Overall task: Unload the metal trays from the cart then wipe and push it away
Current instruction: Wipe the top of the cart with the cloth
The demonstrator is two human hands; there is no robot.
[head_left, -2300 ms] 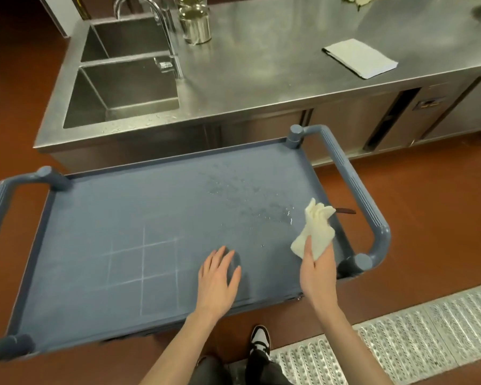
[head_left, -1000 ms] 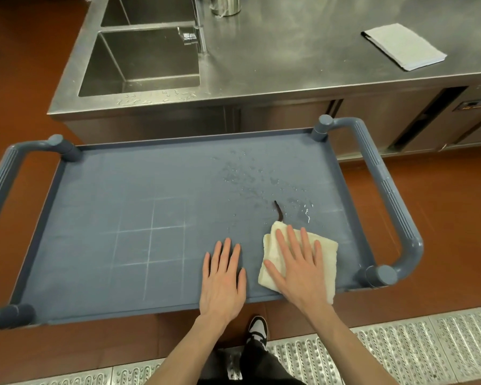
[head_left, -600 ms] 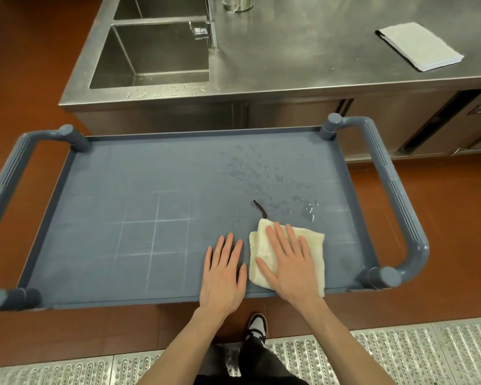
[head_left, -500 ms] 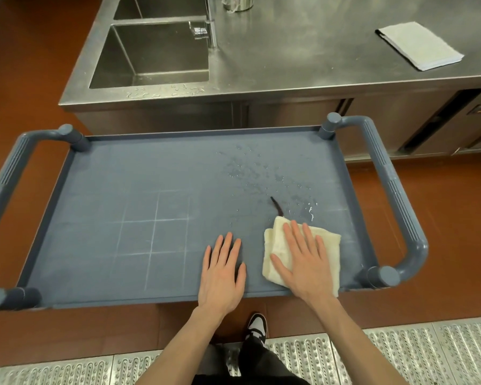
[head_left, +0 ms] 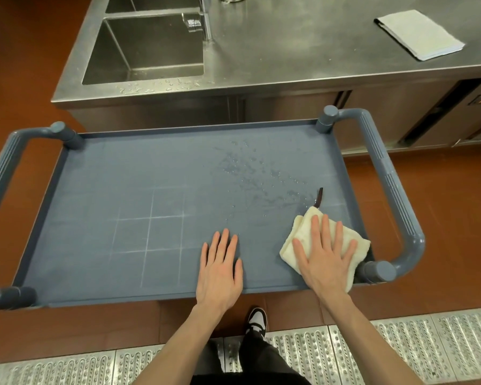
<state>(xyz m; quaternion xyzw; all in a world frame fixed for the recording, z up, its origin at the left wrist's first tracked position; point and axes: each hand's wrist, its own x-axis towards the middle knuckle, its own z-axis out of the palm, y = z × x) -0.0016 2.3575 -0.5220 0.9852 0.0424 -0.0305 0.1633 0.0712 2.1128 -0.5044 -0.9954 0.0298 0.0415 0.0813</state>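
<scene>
While the right hand (head_left: 326,259) is pressed flat, fingers straight, on the cloth (head_left: 297,232) at the cart (head_left: 100,173)'s near right corner and the left hand (head_left: 220,270) lies open beside it, droplets (head_left: 247,168) farther in could be missed.

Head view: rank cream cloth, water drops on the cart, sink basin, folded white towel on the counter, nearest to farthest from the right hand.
1. Cream cloth: under the right hand, near-right corner of the cart.
2. Water drops: on the cart top, ahead and left.
3 and 4. Sink basin, far left, and folded white towel, far right on the counter: too close to call.
</scene>
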